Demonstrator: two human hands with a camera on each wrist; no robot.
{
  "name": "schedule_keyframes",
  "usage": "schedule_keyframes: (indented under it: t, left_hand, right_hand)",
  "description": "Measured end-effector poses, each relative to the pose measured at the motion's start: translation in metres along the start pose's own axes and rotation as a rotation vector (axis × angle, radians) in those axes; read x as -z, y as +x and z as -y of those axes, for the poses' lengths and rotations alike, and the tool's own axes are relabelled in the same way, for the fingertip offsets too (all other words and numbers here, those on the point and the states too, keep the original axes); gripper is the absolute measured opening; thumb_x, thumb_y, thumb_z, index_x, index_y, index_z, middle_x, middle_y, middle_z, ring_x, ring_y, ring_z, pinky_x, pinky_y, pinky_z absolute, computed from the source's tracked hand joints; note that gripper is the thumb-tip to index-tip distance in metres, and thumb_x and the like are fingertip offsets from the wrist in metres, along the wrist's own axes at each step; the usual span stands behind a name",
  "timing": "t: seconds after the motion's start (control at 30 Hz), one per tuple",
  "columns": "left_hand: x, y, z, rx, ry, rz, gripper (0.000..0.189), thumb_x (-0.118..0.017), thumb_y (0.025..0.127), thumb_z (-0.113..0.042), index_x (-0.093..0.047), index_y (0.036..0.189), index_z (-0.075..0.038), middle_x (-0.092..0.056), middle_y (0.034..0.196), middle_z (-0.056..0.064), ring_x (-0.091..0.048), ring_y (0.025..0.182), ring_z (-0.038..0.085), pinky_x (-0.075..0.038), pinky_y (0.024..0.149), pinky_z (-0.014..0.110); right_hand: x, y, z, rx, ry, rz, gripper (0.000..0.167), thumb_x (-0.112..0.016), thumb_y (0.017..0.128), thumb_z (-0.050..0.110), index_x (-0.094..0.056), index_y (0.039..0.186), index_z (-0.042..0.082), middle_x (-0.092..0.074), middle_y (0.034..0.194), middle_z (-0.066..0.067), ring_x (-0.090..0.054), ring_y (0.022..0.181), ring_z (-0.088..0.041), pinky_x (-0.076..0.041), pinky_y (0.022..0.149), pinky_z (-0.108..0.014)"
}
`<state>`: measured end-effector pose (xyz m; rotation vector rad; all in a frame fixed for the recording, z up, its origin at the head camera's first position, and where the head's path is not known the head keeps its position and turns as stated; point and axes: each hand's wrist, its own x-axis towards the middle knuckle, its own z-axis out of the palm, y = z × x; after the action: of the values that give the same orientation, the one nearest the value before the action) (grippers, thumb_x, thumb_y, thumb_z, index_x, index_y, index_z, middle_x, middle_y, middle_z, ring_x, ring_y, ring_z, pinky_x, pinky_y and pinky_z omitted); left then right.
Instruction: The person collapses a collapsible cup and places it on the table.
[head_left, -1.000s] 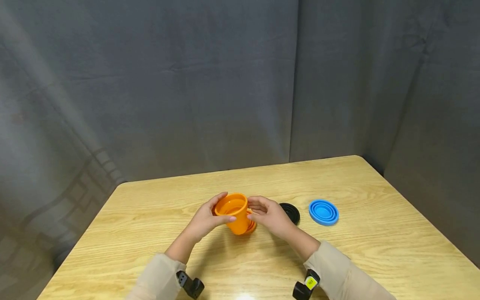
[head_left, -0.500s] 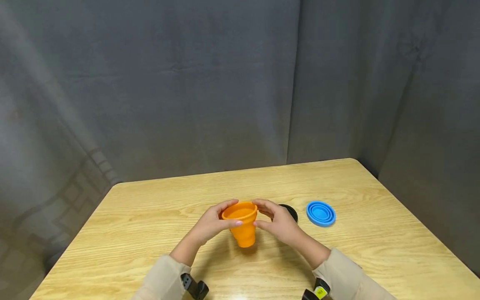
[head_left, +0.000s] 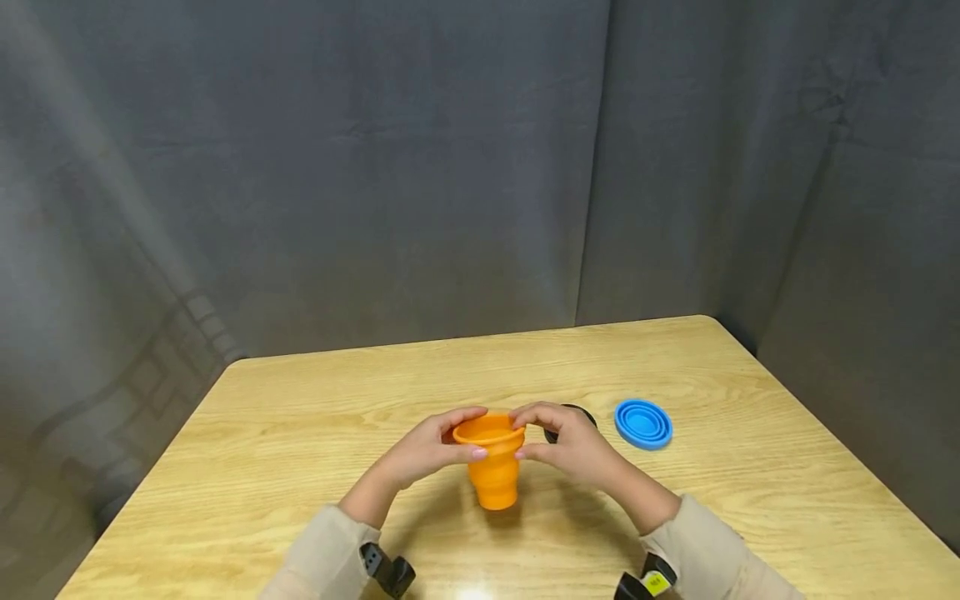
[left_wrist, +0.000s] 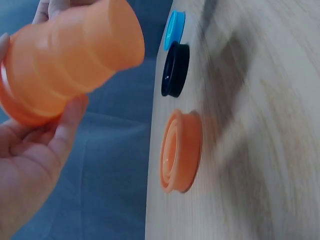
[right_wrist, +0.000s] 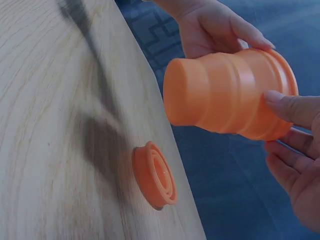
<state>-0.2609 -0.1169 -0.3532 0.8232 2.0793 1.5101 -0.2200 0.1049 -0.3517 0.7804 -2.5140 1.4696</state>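
Both hands hold an orange collapsible cup (head_left: 497, 479) by its upper part, wide rim up and stepped sides pulled out to full height. My left hand (head_left: 429, 450) grips it from the left, thumb across the near side just below the rim. From the right, my right hand (head_left: 576, 448) pinches the rim with thumb and fingers. The wrist views show the cup raised above the table. A second orange collapsible cup (left_wrist: 189, 150), folded flat, lies on the table beneath; in the head view the held cup hides it.
Farther right on the wooden table (head_left: 337, 392) lie a folded black collapsible cup (head_left: 582, 410), partly covered by the right hand, and a folded blue one (head_left: 643, 423). Grey curtains (head_left: 375, 183) hang behind the table and at its sides.
The held cup has come nearer and slightly right, and from tilted has turned more upright. The folded orange cup, partly seen earlier, is now hidden behind it. Both hands keep their hold.
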Motion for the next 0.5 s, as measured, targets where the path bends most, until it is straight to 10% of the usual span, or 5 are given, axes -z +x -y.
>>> schedule_keyframes:
  t: [0.5]
  left_hand:
    - [-0.002,-0.01,-0.017,-0.273,0.147,0.031,0.03,-0.062,0.079,-0.013,-0.057,0.108,-0.007,-0.056,0.108,0.001,-0.046,0.103,0.017,-0.031,0.091,0.043]
  right_hand:
    - [0.014,-0.01,0.003,-0.151,0.283,0.087,0.028,-0.065,0.077,0.017,-0.056,0.098,-0.001,-0.056,0.102,-0.014,-0.055,0.093,-0.025,-0.047,0.074,-0.029]
